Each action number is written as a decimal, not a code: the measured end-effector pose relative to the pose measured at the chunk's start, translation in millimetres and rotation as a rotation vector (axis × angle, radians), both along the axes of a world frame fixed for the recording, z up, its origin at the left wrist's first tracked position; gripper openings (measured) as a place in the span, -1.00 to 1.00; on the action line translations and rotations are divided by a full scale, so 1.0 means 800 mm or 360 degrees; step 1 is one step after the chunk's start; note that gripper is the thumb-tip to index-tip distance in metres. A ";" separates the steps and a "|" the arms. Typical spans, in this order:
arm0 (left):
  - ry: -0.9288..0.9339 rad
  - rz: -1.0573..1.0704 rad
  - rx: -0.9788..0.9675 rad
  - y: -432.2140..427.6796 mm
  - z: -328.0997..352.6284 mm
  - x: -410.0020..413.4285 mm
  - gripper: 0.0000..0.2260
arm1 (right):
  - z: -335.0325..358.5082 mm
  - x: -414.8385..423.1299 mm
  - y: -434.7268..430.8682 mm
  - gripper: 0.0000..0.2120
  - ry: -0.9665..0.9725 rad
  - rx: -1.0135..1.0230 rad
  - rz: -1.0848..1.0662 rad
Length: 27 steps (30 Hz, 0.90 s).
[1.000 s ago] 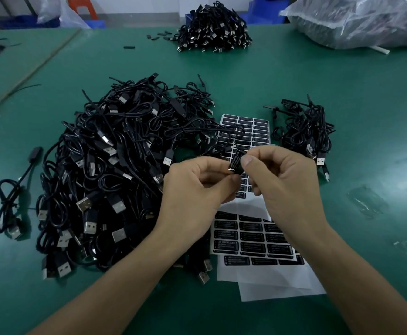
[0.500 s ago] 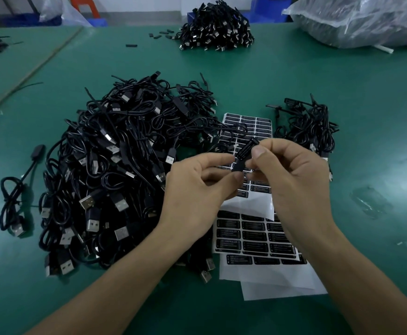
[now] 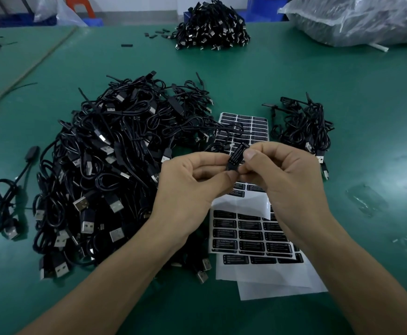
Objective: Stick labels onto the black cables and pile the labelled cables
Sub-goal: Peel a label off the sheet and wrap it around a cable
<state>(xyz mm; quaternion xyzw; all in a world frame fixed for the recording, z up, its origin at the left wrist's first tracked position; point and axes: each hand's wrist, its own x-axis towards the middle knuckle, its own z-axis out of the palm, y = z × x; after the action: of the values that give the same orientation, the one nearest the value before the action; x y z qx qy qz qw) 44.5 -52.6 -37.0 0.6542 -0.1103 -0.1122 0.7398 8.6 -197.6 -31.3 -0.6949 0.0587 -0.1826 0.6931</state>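
Above the white sheets of black labels (image 3: 251, 235), between tangled black cable heap (image 3: 105, 165) at left and smaller pile (image 3: 304, 126) at right, pinched by curled fingertips of left hand (image 3: 192, 182) and right hand (image 3: 284, 175): small black rectangular plastic cable block (image 3: 237, 155), probably light, rigid, slick, best gripped at its ends.

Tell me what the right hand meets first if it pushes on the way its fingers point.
Likely the left hand, almost at once: both pinch the same small cable module. Beyond lies the big cable pile.
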 end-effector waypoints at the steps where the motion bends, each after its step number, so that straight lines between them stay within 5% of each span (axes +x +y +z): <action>1: -0.0002 0.0007 -0.0007 0.000 0.000 0.000 -0.79 | 0.000 -0.001 0.001 -0.80 0.0009 -0.0013 0.0003; 27: 0.0049 0.0018 -0.0092 0.001 0.005 -0.003 -0.80 | 0.001 -0.002 0.003 -0.83 0.0000 -0.0119 -0.0105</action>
<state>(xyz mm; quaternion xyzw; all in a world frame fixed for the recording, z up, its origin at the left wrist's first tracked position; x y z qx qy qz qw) 42.2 -51.7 -32.7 0.6314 -0.0983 -0.1148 0.7606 7.2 -195.1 -30.2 -0.7180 0.0748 -0.2075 0.6602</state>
